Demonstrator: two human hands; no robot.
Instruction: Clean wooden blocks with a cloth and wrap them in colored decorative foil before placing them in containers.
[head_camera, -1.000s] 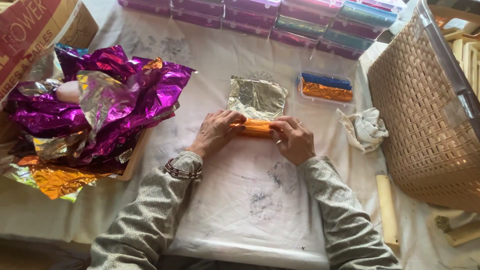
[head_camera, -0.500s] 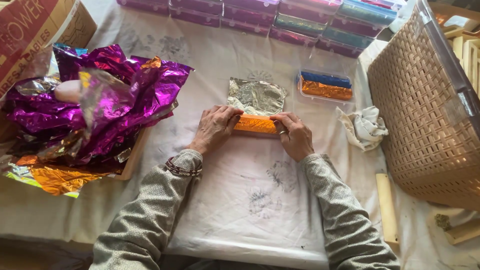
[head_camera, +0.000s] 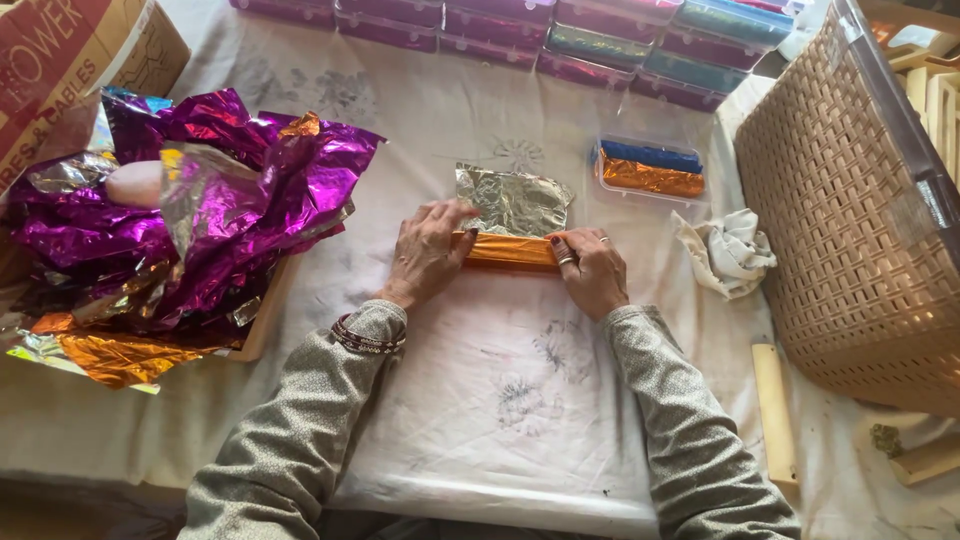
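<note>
Head view: I see my left hand (head_camera: 428, 255) and right hand (head_camera: 590, 268) pinching the two ends of an orange foil roll (head_camera: 510, 250), fingers curled over it and pressing it to the white cloth-covered surface (head_camera: 500, 400). It lies at the centre, on the near edge of a silver foil sheet (head_camera: 515, 200). Its long axis runs left-right. I judge even pressure from both hands, rolling straight away, keeps it tight.

An orange foil-wrapped roll (head_camera: 510, 250) lies mid-table on a white cloth (head_camera: 500, 400), with a silver foil sheet (head_camera: 515, 200) at its 12 o'clock, a crumpled purple foil heap (head_camera: 180, 220) at 9, and a woven beige basket (head_camera: 850, 220) at 3.
</note>
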